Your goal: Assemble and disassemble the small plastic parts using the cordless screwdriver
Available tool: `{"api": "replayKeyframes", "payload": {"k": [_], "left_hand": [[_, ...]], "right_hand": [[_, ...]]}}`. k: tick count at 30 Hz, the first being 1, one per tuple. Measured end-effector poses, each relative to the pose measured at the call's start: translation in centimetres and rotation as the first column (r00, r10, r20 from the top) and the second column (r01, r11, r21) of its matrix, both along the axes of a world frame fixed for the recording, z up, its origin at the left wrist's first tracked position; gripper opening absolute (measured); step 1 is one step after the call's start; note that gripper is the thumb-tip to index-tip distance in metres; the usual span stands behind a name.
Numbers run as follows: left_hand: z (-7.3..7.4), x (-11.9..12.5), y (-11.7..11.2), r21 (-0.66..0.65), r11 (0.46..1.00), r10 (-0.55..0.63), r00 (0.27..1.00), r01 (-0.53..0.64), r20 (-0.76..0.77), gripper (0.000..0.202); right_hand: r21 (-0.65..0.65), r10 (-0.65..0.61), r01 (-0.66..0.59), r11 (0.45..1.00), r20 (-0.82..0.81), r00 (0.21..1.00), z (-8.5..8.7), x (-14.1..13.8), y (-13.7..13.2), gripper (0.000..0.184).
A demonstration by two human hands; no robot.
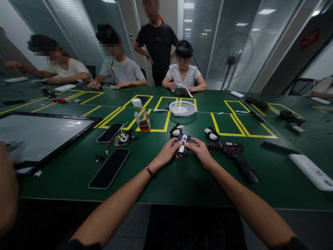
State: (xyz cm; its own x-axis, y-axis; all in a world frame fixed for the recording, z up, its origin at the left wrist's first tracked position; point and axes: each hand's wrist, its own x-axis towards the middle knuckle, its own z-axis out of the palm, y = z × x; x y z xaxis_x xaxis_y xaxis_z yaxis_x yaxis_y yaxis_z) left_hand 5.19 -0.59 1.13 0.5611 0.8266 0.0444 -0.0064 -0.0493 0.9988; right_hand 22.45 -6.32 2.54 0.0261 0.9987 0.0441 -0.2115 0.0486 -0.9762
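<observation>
Between my two hands is a small dark rectangular block (183, 138) with white patches and a blue spot on its face; I cannot make out its exact kind. My left hand (167, 152) is closed on its left side, thumb on the white part. My right hand (200, 150) grips the right side, thumb also on the face. Just beyond lie a black piece with crumpled white material (177, 130) and a similar black-and-white piece (211, 133). A black cordless drill (231, 149) rests right of my right hand.
Left of my hands are a phone (109, 169), a second phone (110, 132), a small wired part (122, 139) and a bottle of reddish liquid (142, 116). A white plastic basket (182, 109) stands ahead. A large framed panel (52, 139) lies left. Several people sit around the green table.
</observation>
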Motion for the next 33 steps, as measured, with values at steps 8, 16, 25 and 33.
{"api": "replayKeyframes", "payload": {"k": [8,16,25,33], "left_hand": [[0.9,-0.8,0.2,0.078,0.997,0.010,0.997,-0.004,-0.078,0.044],[0.9,-0.1,0.2,-0.135,0.991,-0.013,0.999,0.018,0.036,0.049],[0.5,-0.1,0.7,-0.172,0.983,0.068,0.997,-0.061,0.033,0.047],[2.4,1.5,1.5,0.006,0.997,0.075,0.984,-0.075,-0.160,0.044]], "right_hand": [[-0.037,-0.052,0.053,0.998,0.021,0.998,-0.4,0.4,0.2,0.050],[-0.003,-0.069,0.069,0.998,0.049,0.996,-0.4,0.5,0.2,0.047],[0.023,-0.020,0.019,1.000,0.060,0.998,-0.7,0.3,0.3,0.044],[0.330,-0.268,0.046,0.943,0.669,0.694,2.2,4.0,-3.4,0.046]]}}
